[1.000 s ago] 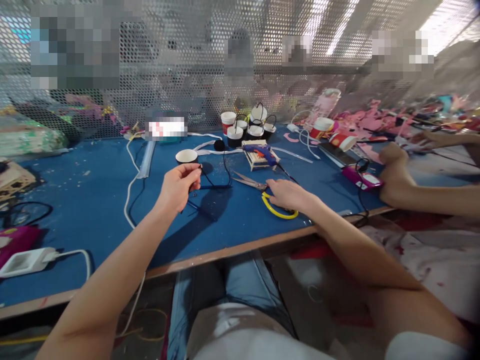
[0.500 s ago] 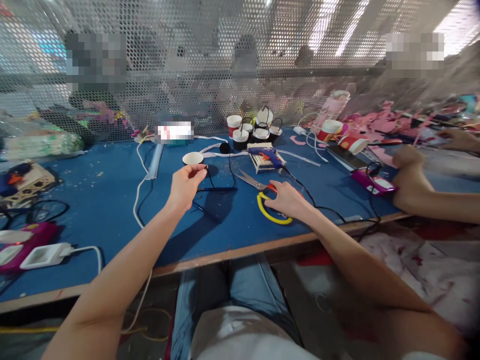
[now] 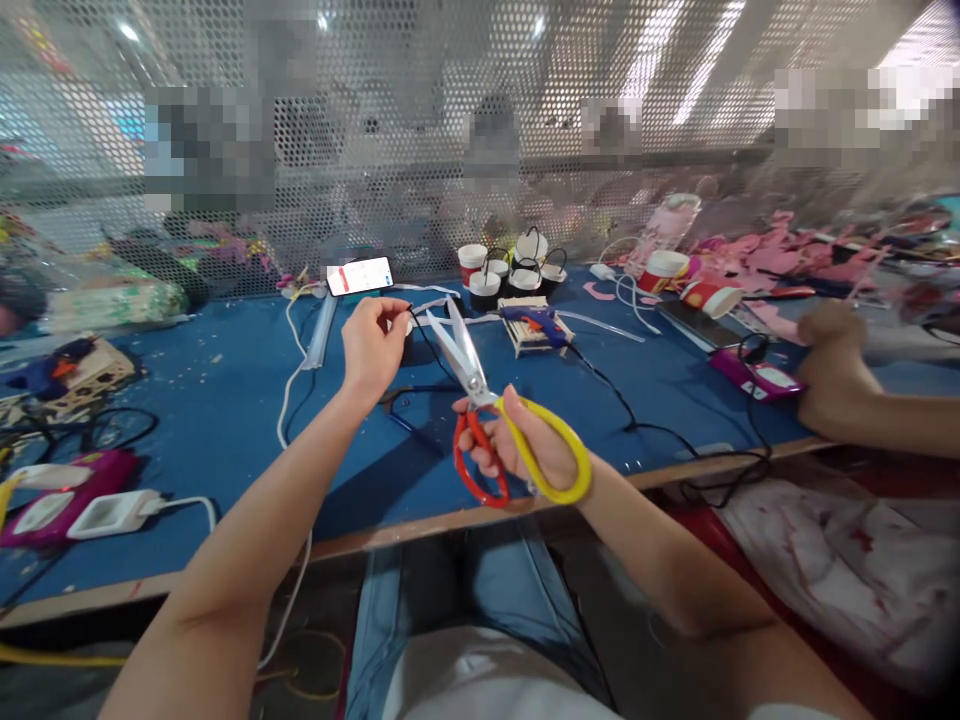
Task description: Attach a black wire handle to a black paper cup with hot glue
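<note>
— What does the right hand [image 3: 536,450] hold?

— It is closed on the scissors [image 3: 495,420], fingers through the red and yellow loops, blades parted and pointing away, above the worktop's [image 3: 225,400] near edge.

— And the left hand [image 3: 373,345]?

— Its fingertips are pinched together on a thin black wire [image 3: 427,345], raised over the middle of the worktop; the wire seems to trail down to the surface, though it blurs there.

A craft workshop with shared benches: a blue worktable [image 3: 225,400] backed by a perforated metal screen [image 3: 420,150], strewn with a glue gun [image 3: 534,318], paper cups [image 3: 510,272], cables and pink cut-outs [image 3: 757,255], with another person's hand [image 3: 832,375] working at the right.
</note>
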{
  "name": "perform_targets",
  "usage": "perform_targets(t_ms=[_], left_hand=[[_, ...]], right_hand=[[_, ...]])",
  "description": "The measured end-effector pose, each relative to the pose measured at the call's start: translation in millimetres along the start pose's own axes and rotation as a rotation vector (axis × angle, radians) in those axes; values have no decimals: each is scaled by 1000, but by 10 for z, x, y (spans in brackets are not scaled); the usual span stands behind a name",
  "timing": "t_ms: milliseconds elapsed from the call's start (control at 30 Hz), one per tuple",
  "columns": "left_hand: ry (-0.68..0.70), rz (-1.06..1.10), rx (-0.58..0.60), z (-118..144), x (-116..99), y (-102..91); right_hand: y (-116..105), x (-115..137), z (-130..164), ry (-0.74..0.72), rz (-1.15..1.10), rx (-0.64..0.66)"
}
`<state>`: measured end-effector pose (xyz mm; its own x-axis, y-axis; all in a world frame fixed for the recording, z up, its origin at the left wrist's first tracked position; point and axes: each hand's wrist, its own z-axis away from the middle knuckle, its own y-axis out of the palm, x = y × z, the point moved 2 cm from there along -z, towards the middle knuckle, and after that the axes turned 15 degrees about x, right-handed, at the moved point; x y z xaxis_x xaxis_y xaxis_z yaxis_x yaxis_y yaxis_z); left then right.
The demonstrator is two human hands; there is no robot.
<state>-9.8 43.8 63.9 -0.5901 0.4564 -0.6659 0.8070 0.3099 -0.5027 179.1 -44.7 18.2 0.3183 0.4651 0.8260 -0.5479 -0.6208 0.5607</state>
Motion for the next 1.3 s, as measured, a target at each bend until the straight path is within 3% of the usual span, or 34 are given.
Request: perform_targets(t_ms=[133,333,567,933,1300], left_hand=[[7,9,-51,-12,-53,-8],[-11,54,-70,103,-114,59],[-87,290,-54,252,-92,184],[-109,398,-54,343,-90,253],[-164,502,-56,353,-68,264]], right_hand=[[92,-191,-73,3,-50,-46],[100,-232,-253,-42,-35,-64],[22,-285,-474,-151,104,-120],[6,-296,-537,-240,180,-165],[30,-267,-508,-194,220,-191]])
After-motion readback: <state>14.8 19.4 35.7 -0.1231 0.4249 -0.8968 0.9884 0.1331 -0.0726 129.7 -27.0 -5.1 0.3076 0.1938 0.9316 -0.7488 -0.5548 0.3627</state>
